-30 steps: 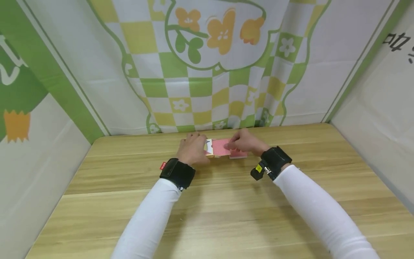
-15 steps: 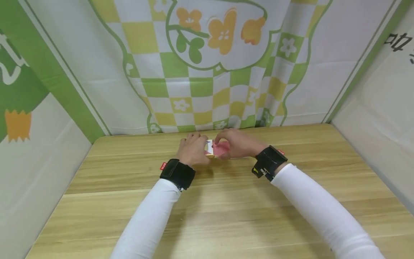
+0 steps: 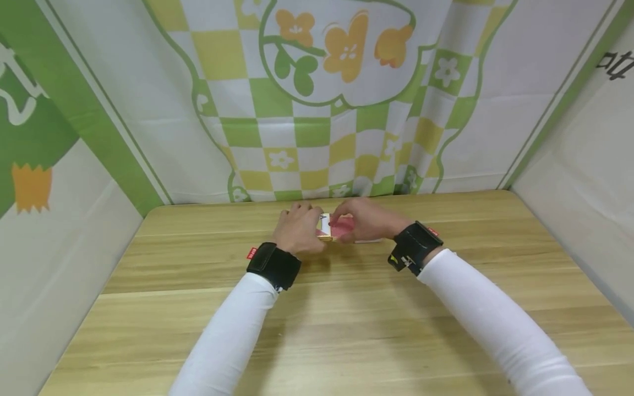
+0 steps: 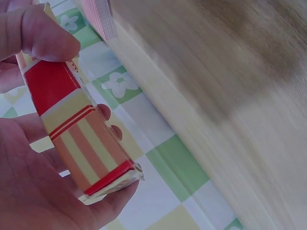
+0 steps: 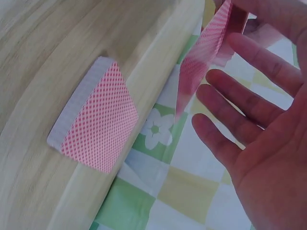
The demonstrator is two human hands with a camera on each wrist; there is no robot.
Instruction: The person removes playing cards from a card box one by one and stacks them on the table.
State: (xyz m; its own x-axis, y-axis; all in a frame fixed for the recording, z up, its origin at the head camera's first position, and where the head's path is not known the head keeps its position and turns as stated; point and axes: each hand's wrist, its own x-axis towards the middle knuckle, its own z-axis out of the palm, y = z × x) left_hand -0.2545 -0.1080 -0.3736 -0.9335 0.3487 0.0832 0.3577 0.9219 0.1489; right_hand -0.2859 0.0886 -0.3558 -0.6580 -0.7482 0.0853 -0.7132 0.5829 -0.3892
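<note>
My left hand (image 3: 299, 230) grips a card box (image 3: 324, 225) near the table's back edge, its fingers wrapped behind the box. In the left wrist view the striped red, cream and orange side of this box (image 4: 81, 129) faces the camera, with the thumb pressed on it. A red-patterned playing card (image 5: 204, 60) sticks out of the box's right end. My right hand (image 3: 369, 219) pinches this card beside the box, index finger bent at the opening; its other fingers (image 5: 240, 103) spread loosely in the right wrist view. The thumb's contact is partly hidden.
A squared deck of red-backed cards (image 5: 98, 117) lies on the wooden table (image 3: 317, 319) near its back edge, mostly behind my right hand in the head view. A green and yellow checked curtain (image 3: 317, 132) hangs directly behind the table.
My right hand has moved left along the card, from its outer end to the box's opening. In the last half second the hands have kept their places; the head view shifted slightly.
</note>
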